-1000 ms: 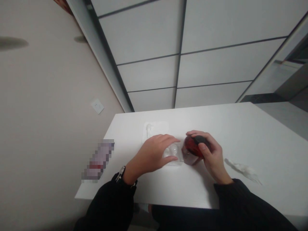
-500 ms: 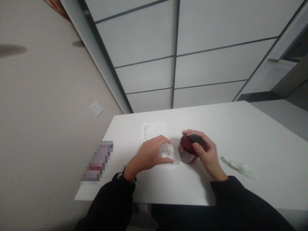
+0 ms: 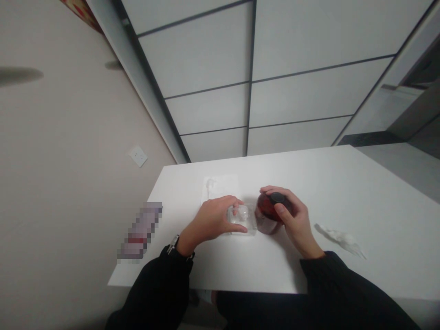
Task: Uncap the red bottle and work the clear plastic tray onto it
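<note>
Left hand (image 3: 211,222): closed over the tray, thumb along its near edge, fingers across the top; a watch (image 3: 173,244) sits on the wrist.
Right hand (image 3: 297,224): clamped around the jar, fingers over the black cap, thumb on the near side.
Tray (image 3: 250,227): clear moulded plastic, centre of the frame, just beside the jar. It looks light, stiff and thin; its edges seem the best hold.
Jar (image 3: 264,223): dark red, rounded, black-capped, held on the worktop. Probably glass: likely heavy, slippery, fragile; best gripped around the body.
Worktop (image 3: 360,183): white; near edge just beyond the forearms, open room upper right.
Around: tissue (image 3: 340,240) to the right, paper sheet (image 3: 220,185) beyond the tray, blurred item (image 3: 139,233) on the left edge.
</note>
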{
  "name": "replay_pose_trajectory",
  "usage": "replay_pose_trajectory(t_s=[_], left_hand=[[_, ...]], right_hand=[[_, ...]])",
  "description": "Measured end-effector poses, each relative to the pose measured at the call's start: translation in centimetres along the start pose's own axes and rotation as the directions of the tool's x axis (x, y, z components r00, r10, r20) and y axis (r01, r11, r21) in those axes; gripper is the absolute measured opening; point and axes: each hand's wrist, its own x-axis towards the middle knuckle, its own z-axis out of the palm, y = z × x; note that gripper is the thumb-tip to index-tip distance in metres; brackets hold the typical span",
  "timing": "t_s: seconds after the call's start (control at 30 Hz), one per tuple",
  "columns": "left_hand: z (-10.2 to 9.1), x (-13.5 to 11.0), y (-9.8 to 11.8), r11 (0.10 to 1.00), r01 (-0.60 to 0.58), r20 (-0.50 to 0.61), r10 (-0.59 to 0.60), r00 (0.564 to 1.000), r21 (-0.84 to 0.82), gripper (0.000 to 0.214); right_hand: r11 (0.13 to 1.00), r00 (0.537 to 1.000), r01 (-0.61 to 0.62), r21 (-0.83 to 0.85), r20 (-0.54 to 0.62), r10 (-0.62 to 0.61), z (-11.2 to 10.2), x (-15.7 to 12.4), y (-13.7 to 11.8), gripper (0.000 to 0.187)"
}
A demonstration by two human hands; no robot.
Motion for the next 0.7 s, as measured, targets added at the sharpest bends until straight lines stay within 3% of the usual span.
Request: replay_pose_trajectory(t_s=[0.13, 0.23, 0.4, 0.53, 0.7], left_hand=[[0.06, -0.04, 0.07, 0.999, -0.001, -0.018, 0.001, 1.0, -0.044, 0.063], [0.12, -0.02, -0.09, 0.998, -0.063, -0.026, 0.063, 0.998, -0.014, 0.054], [0.26, -0.04, -0.31, 0.997, 0.006, -0.037, -0.01, 0.999, -0.083, 0.058], [0.26, -0.13, -0.26, 0.998, -0.04, -0.041, 0.038, 0.998, -0.044, 0.055], [0.46, -0.25, -0.49, 0.998, -0.01, -0.051, 0.007, 0.999, -0.057, 0.053]], right_hand=[[1.0, 1.0, 0.009, -0.001, 0.005, -0.009, 0.05, 0.01, -0.01, 0.029], [1.0, 1.0, 0.001, 0.0, -0.005, -0.001, 0.06, -0.02, 0.04, 0.03], [1.0, 1.0, -0.015, 0.001, 0.003, 0.015, -0.02, -0.07, 0.0, 0.031], [1.0, 1.0, -0.014, -0.002, 0.003, 0.014, -0.07, -0.06, -0.04, 0.03], [1.0, 1.0, -0.018, 0.001, -0.009, 0.018, 0.0, -0.09, 0.15, 0.032]])
